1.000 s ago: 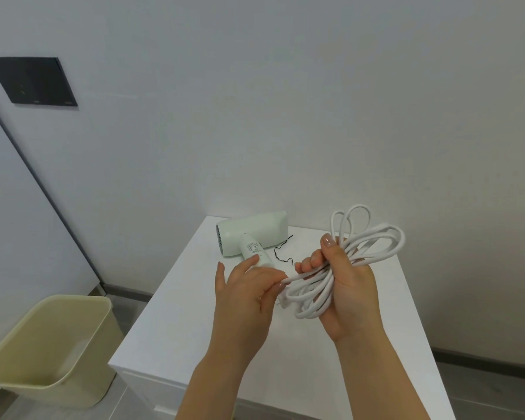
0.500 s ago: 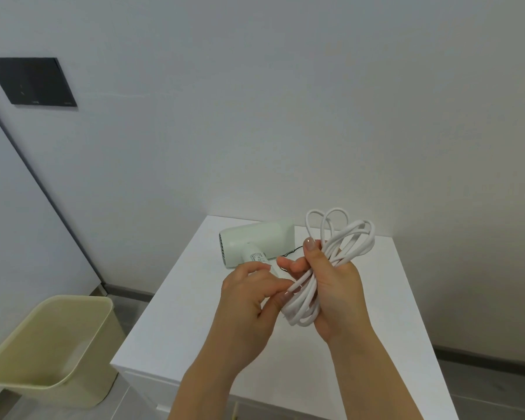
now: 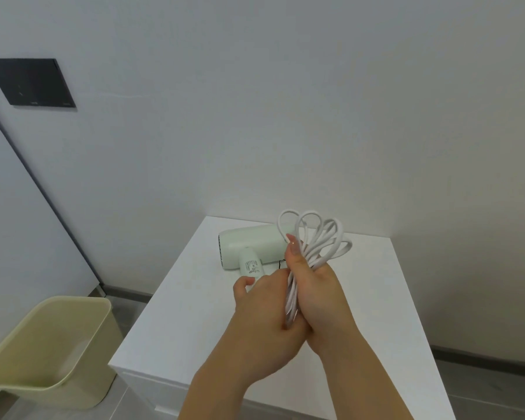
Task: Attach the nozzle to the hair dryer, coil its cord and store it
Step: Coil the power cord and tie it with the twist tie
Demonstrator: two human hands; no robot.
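Note:
A pale green hair dryer (image 3: 252, 247) lies on its side at the back of the white cabinet top (image 3: 194, 313), handle pointing toward me. Its white cord (image 3: 319, 244) is gathered into several loops. My right hand (image 3: 319, 295) is closed around the middle of the bundle, loops sticking up above my fingers. My left hand (image 3: 261, 301) presses against the bundle's lower part from the left, fingers wrapped on it. The dryer's front end is hidden behind the loops, so I cannot see the nozzle. A thin black tie (image 3: 281, 263) peeks out beside the handle.
A beige waste bin (image 3: 49, 353) stands on the floor at the lower left. A white wall rises just behind the cabinet, with a dark panel (image 3: 31, 83) high on the left.
The loops have been squeezed into a tighter, more upright bundle. My left hand has moved right from the loose cord end and closed against the bundle beside my right hand.

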